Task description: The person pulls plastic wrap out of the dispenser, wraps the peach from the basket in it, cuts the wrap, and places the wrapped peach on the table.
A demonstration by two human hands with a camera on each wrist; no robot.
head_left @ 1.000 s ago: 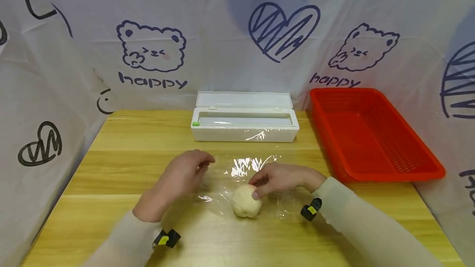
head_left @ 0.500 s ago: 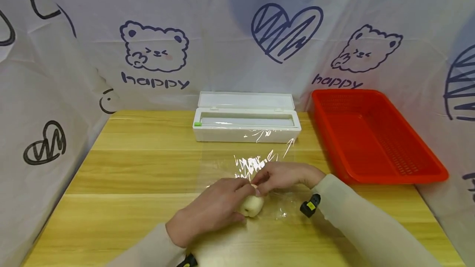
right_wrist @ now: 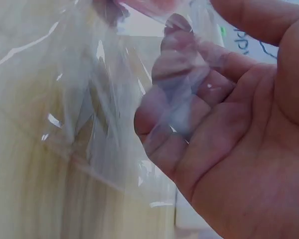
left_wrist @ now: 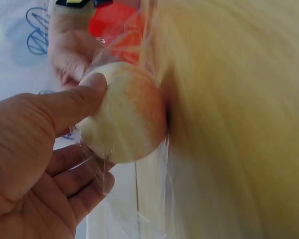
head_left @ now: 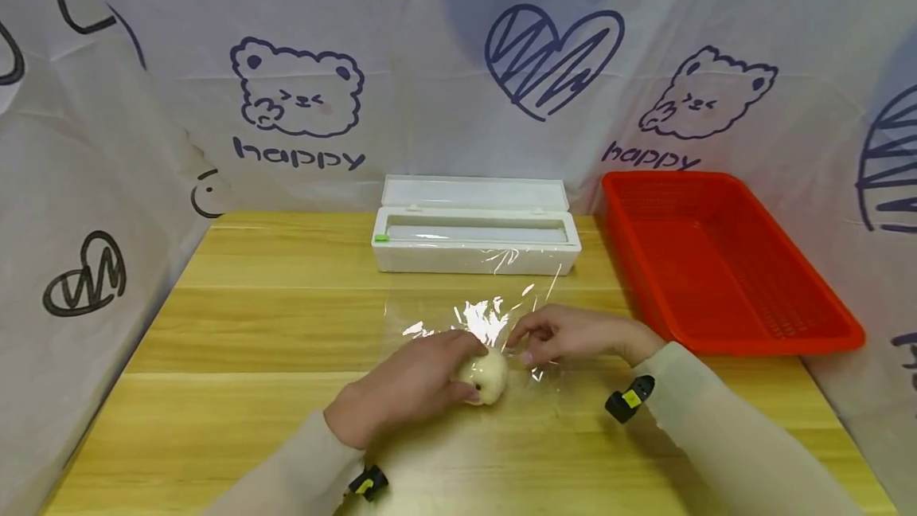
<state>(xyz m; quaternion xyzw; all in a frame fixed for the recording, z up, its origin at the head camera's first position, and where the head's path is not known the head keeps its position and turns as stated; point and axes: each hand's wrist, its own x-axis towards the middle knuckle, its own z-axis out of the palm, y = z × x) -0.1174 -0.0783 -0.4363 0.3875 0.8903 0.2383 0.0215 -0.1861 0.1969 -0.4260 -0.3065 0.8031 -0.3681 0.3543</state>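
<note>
My left hand [head_left: 411,381] grips a pale round fruit [head_left: 488,378], thumb on the near side and fingers over the top. In the left wrist view the fruit [left_wrist: 132,114] shows a red blush, and clear cling film [left_wrist: 162,164] lies around it under the thumb. To the right of the fruit, my right hand [head_left: 566,334] has loosely bent fingers, thumb apart from them. The right wrist view shows a film fold [right_wrist: 177,107] lying across the fingers of that hand [right_wrist: 239,134]. From the fruit the film stretches back toward a white dispenser box.
The white cling film box [head_left: 476,259] stands at the back of the wooden table [head_left: 272,325], its lid raised and the roll visible inside. A red plastic basket [head_left: 723,261] sits at the right. Printed white cloth [head_left: 430,62] hangs behind.
My left hand came in from the left and took hold of the fruit. The right hand has left the fruit and moved slightly right. The fruit has tilted a little.
</note>
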